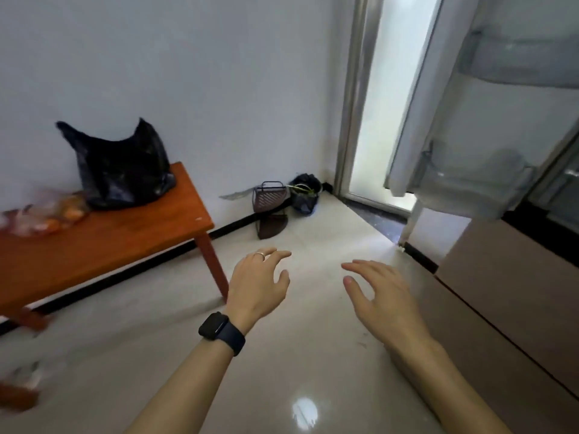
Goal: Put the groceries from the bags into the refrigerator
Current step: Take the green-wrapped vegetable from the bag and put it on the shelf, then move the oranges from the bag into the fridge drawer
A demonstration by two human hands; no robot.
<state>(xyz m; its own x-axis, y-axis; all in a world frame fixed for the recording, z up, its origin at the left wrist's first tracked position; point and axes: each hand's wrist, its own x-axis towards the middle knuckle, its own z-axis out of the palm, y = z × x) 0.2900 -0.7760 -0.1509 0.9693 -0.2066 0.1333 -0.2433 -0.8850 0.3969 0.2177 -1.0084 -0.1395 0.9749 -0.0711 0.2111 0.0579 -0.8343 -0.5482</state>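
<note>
A black plastic bag (120,170) stands open on the far end of an orange-brown wooden table (125,245) at the left. Beside it lies a clear bag with orange fruit (47,217), blurred. The refrigerator door (488,104) hangs open at the upper right, showing clear door shelves (479,180). The beige lower drawers of the refrigerator (517,292) fill the right edge. My left hand (258,286), with a ring and a black wristwatch, and my right hand (382,296) both hover over the floor, fingers apart, holding nothing.
A dark dustpan and wire rack (271,202) and a small black bin bag (305,192) sit in the far corner by the wall. A frosted glass door (376,120) stands behind the refrigerator door. Glossy beige tile floor (282,371) lies between table and refrigerator.
</note>
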